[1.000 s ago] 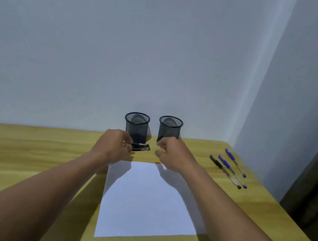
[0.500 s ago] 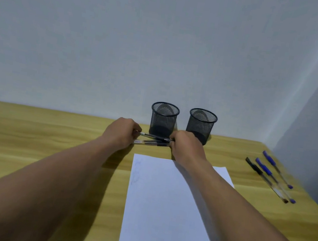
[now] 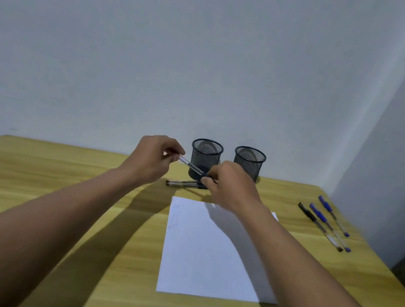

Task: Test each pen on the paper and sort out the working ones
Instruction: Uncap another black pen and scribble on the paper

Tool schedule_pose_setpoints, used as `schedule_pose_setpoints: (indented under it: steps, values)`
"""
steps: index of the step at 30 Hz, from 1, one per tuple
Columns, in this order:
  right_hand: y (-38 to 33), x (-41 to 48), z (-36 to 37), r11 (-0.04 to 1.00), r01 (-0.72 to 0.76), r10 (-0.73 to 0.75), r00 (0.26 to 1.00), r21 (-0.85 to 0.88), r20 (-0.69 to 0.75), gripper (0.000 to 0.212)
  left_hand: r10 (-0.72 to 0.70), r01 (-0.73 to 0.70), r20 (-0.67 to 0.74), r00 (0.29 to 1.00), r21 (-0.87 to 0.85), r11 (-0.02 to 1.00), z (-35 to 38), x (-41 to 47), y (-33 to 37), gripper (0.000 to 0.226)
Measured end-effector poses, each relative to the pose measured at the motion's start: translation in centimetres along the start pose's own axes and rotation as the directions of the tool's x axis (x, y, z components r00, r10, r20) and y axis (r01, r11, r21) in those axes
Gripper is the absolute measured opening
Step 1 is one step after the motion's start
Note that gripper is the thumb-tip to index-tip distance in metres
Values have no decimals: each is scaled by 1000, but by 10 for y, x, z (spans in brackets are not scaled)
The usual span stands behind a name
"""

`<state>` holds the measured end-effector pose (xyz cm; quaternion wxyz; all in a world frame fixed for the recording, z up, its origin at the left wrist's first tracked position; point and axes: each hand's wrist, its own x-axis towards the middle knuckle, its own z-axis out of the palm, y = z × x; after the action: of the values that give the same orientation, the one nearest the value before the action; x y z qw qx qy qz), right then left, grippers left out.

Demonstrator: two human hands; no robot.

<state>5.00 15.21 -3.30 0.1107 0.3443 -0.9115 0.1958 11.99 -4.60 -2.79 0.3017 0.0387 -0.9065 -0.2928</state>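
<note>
A black pen [image 3: 193, 167] is raised above the table in front of the left mesh cup [image 3: 205, 157]. My left hand [image 3: 152, 158] pinches its clear rear end, and my right hand [image 3: 228, 184] grips its dark cap end. Below it another pen [image 3: 183, 183] lies flat on the wooden table [image 3: 36, 182]. A white sheet of paper [image 3: 205, 252] lies nearer me, with faint scribbles by its left edge. A second mesh cup [image 3: 249, 161] stands to the right. One black pen [image 3: 316, 222] and two blue pens [image 3: 330, 220] lie at the right side.
A pale wall rises right behind the cups, and a second wall closes in on the right. The table's right edge runs just past the three loose pens. Bare wood shows left of the paper.
Both hands have lifted one pen off the table, the left end higher; a second pen stays lying below. The camera view has also shifted left and settled.
</note>
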Motion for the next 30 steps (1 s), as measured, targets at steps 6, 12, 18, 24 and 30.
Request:
schedule_pose_setpoints:
  steps: [6, 12, 18, 24, 30]
  values:
    - [-20, -35, -19, 939, -103, 119, 993, 327, -28, 19, -183, 138, -189, 965, -227, 964, -19, -32, 40, 31]
    - [-29, -62, -31, 643, -229, 319, 947, 731, 15, 9, -267, 273, 82, 960, -468, 840, -12, -65, 57, 17]
    - [-38, -81, -29, 96, -269, 387, 897, 958, 213, 8, -248, 379, 295, 923, -580, 721, -10, -83, 67, 17]
    - [-46, -78, -23, 12, -238, 351, 910, 971, 219, 3, -280, 372, 245, 928, -645, 668, -16, -79, 61, 14]
    - [-52, -69, -18, 35, -192, 275, 945, 981, 175, 5, -310, 374, 224, 924, -703, 606, -25, -73, 55, 14]
